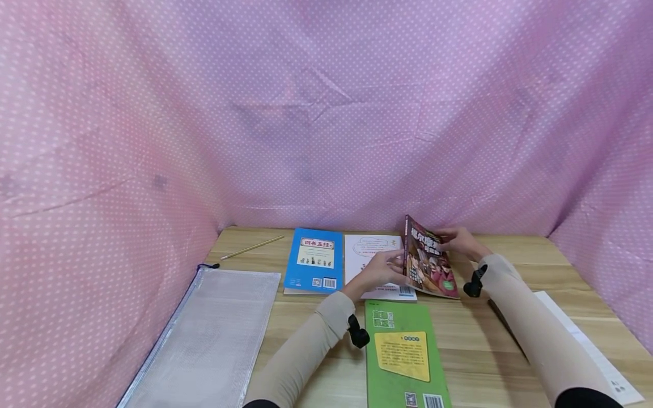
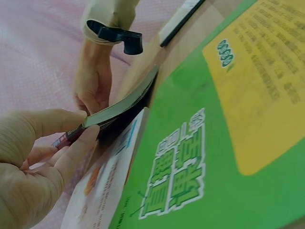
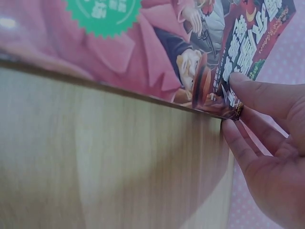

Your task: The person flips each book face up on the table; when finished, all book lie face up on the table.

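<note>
One dark, shiny paper book with cartoon people (image 1: pixel 429 266) tilts up, right of the frame's middle. The left hand (image 1: pixel 380 271) pinches its spine; the right hand (image 1: pixel 463 243) pinches its right edge. One flat green paper book (image 1: pixel 403 354) lies below.

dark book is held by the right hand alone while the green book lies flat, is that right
Not alone: the left wrist view shows the left hand also pinching the dark book. The right hand does hold it, and the green book lies flat.

Head cam faces fwd/down from above; wrist cams, v. close, share held bk (image 1: pixel 430 262).
</note>
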Demonstrator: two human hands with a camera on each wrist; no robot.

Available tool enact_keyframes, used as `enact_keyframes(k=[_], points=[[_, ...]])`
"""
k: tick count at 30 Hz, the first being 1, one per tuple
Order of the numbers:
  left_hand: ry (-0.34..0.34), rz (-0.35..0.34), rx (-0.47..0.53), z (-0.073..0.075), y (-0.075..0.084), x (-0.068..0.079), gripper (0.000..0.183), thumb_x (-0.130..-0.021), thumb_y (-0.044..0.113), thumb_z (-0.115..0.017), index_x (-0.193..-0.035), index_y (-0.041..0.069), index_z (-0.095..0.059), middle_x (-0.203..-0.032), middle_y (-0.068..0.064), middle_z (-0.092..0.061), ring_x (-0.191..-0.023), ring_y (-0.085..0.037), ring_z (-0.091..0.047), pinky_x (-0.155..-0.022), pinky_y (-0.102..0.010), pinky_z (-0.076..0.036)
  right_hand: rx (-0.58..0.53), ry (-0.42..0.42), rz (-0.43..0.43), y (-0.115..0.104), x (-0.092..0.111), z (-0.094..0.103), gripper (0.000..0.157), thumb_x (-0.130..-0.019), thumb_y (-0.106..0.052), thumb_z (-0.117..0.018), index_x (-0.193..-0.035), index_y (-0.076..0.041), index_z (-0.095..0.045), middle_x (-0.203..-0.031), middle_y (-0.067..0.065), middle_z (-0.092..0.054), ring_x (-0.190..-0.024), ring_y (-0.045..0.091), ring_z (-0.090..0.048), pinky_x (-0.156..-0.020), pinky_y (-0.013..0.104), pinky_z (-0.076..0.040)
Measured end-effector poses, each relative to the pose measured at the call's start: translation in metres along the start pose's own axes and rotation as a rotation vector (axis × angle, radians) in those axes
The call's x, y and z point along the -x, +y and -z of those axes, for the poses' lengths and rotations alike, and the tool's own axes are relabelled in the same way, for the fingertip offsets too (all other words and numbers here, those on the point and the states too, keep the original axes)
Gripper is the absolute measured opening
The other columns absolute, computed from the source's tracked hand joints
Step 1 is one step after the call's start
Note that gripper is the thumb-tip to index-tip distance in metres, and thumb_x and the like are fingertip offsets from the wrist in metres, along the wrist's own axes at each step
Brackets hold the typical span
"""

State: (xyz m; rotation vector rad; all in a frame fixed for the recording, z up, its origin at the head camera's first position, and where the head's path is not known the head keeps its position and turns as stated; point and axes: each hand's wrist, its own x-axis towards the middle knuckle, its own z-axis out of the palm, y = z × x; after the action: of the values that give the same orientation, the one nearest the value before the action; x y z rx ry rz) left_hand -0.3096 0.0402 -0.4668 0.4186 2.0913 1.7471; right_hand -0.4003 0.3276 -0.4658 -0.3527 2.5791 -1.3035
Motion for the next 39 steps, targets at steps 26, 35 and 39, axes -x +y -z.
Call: enact_keyframes(k=[26,35,39], points=[[0.039,0.061,0.021,-0.027,-0.012,-0.014,0.080,-0.079,0.000,-0.085,-0.150,0.010,-0.050,-0.121,-0.006,-0.068,-0.105,-0.021,-0.072,-0.091,-0.036,-0.061,0.073,0.050,-0.049,0.009,0.015,0.014,0.065,-0.087,-0.002,-0.076,-0.143,0.013,-0.046,-0.149,0.040,-0.041,-0.131,0.055,-0.048,-0.105,0.046,-0.052],[0.011,0.066,0.013,-0.032,-0.012,-0.013,0.084,-0.078,-0.001,-0.086,-0.152,0.006,-0.047,-0.132,-0.011,-0.066,-0.111,-0.022,-0.070,-0.096,-0.036,-0.059,0.094,0.083,-0.076,0.013,0.015,0.015,0.063,-0.087,-0.002,-0.076,-0.141,0.015,-0.048,-0.148,0.041,-0.040,-0.134,0.055,-0.044,-0.112,0.058,-0.043],[0.025,0.070,-0.001,-0.035,-0.012,-0.013,0.084,-0.077,-0.001,-0.087,-0.151,0.005,-0.047,-0.129,-0.011,-0.068,-0.109,-0.022,-0.070,-0.095,-0.035,-0.059,0.107,0.085,-0.074,0.011,0.016,0.016,0.062,-0.088,-0.002,-0.076,-0.140,0.015,-0.049,-0.146,0.041,-0.042,-0.132,0.054,-0.047,-0.109,0.055,-0.046]])
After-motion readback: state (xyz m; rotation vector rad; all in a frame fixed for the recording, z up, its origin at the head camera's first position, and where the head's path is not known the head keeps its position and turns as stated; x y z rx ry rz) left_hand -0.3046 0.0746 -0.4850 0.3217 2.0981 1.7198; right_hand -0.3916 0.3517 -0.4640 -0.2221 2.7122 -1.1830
